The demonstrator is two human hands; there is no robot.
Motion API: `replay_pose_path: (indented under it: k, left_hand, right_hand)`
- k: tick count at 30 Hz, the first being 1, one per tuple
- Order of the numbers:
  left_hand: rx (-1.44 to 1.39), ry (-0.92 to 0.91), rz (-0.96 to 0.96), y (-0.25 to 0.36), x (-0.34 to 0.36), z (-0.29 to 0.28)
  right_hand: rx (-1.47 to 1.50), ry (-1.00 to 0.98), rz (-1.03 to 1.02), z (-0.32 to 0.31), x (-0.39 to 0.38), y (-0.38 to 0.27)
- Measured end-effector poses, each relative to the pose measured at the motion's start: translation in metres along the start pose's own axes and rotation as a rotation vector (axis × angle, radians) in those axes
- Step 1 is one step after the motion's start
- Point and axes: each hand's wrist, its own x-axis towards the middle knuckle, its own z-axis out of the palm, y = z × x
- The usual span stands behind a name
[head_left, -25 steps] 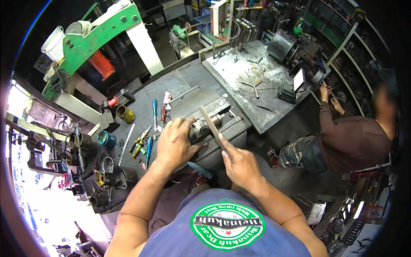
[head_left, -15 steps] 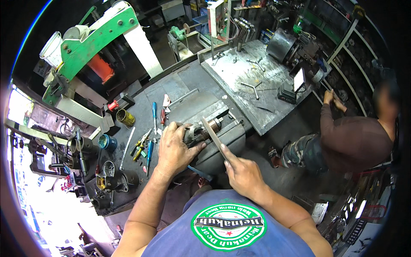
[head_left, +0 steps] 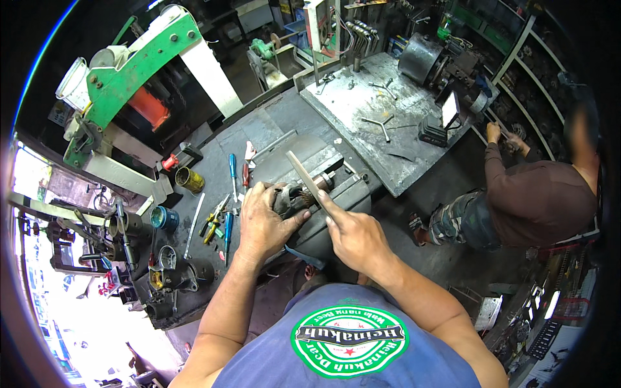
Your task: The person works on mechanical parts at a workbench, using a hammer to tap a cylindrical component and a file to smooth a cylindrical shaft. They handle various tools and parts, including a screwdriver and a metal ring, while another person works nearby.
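Observation:
A motor armature (head_left: pixel 322 182) with a copper-coloured end lies at a dark metal block (head_left: pixel 299 143) on the bench. My left hand (head_left: pixel 264 216) is closed around its near-left end, thumb toward me, hiding much of it. In my right hand (head_left: pixel 357 236) is a long, flat file (head_left: pixel 302 171), with my index finger stretched along it. The file slants across the armature, its tip pointing away to the left. Whether it touches the copper part I cannot tell. Left of my left hand lie blue-handled screwdrivers (head_left: pixel 228 234), a red-handled screwdriver (head_left: pixel 246 174) and yellow-handled pliers (head_left: pixel 211 229).
Metal motor housings (head_left: pixel 187 275), a blue tin (head_left: pixel 164 218) and a yellow tin (head_left: pixel 189 180) stand at the bench's left. A green press frame (head_left: pixel 139 64) rises behind. A metal plate (head_left: pixel 352 103) holds Y-shaped parts and a work lamp (head_left: pixel 451 110). A co-worker (head_left: pixel 543 200) works at the right.
My right hand has moved forward and left, pushing the file farther across the armature. My left hand keeps its hold. The whole view has shifted slightly.

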Motion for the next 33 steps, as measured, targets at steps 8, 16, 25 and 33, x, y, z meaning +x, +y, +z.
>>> replay_pose_path:
  k: [8,16,25,33]
  left_hand:
    - [-0.007,-0.005,-0.053,0.005,0.000,-0.001]
    - [-0.031,0.024,-0.002,-0.006,-0.001,0.003]
    - [-0.049,0.068,0.026,-0.012,-0.003,0.008]
    - [-0.077,0.063,0.019,-0.010,-0.002,0.007]
  right_hand:
    - [0.093,0.056,0.011,-0.003,-0.070,0.031]
    - [0.090,-0.056,0.037,0.006,-0.039,0.030]
    - [0.057,0.031,-0.029,-0.004,-0.023,0.008]
    - [-0.006,0.034,0.003,0.007,-0.003,0.010]
